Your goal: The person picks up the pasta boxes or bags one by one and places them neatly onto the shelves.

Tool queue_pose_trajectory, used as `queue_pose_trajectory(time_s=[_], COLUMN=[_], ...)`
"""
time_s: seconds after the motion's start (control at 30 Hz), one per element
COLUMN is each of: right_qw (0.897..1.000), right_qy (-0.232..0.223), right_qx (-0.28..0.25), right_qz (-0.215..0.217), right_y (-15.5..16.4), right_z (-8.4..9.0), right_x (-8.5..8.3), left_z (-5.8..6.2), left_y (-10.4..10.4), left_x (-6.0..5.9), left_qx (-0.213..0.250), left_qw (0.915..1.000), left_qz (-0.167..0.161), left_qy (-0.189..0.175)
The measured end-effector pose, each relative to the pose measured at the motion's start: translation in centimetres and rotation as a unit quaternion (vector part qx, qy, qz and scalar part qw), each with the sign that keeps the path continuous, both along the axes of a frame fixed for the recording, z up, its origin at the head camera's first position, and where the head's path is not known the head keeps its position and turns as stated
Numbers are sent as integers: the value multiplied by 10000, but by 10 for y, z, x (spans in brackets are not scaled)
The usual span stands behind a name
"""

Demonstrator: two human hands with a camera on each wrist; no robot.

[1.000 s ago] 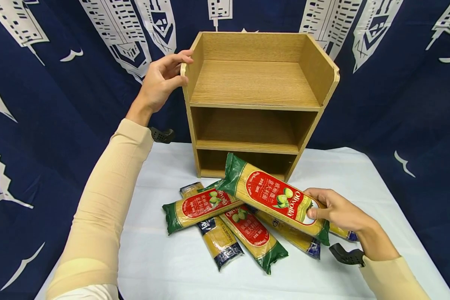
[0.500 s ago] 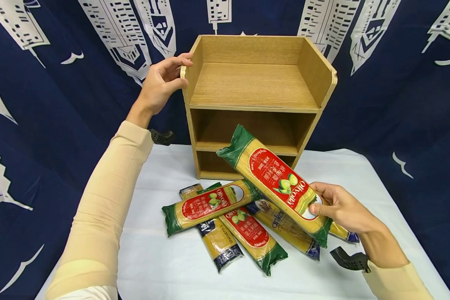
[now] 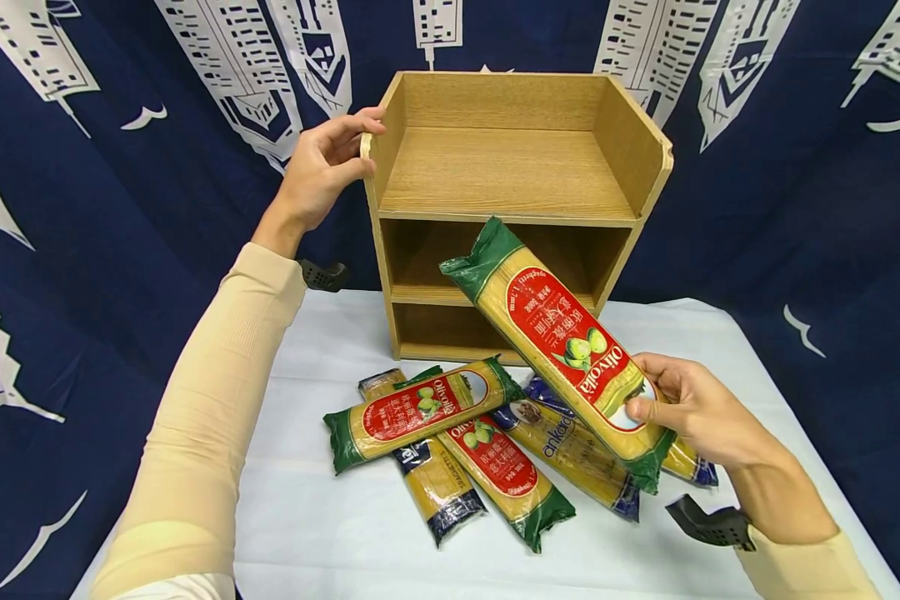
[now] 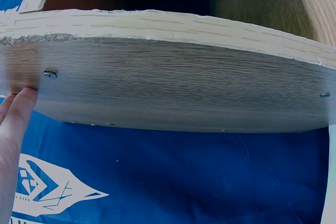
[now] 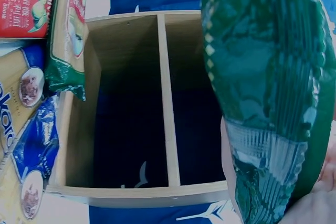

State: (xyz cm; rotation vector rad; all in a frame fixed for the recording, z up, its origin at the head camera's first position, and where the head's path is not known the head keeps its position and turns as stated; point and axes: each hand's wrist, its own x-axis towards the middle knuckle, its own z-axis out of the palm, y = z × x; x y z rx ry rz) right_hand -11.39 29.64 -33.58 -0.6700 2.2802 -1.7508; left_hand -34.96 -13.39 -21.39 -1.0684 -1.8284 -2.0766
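A wooden shelf unit (image 3: 521, 158) with three open tiers stands at the back of the white table. My left hand (image 3: 322, 167) grips the top of its left side panel; the left wrist view shows that panel (image 4: 168, 93) close up with a fingertip (image 4: 18, 108) against it. My right hand (image 3: 682, 408) holds a green and red spaghetti packet (image 3: 558, 342) by its near end, lifted and tilted, its far end before the middle tier. In the right wrist view the packet's green end (image 5: 268, 103) fills the right side, with the shelf (image 5: 136, 103) behind.
Several more spaghetti packets (image 3: 457, 433) lie in a loose pile on the white table (image 3: 330, 525) in front of the shelf, some green and red, some blue-ended. A dark blue curtain (image 3: 120, 167) with white building prints hangs behind and around.
My right hand has lifted the packet off the pile and swung its far end up toward the shelf's middle tier. My left hand has stayed on the side panel.
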Motion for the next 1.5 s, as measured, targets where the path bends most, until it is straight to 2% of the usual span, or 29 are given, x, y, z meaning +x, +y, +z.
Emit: queue_pose_trajectory(time_s=[0.2,0.43,0.77,1.1,1.27,1.5], right_qw=[9997,9974,9937,9858,9786,9719], right_qy=[-80,-326,-340,-214,-473,-892], right_qx=[-55,-533,-866,-1558,-1935,-1901], right_qz=[-206,-354,-628,-593,-522,-1062], right_y=[-2,-3,-4,-3,-3,-6], right_z=[6,12,24,26,31,43], right_x=[4,8,10,9,8,3], left_z=[0,0,1,1,2,1], left_y=[0,0,0,0,-1,-1], left_x=[1,0,0,1,1,1], left_qx=[14,33,9,-28,-34,16], left_qw=[10000,10000,10000,10000,10000,10000], left_qz=[-18,-38,-35,-46,-30,-58], left_qy=[2,-1,27,-15,-15,-62])
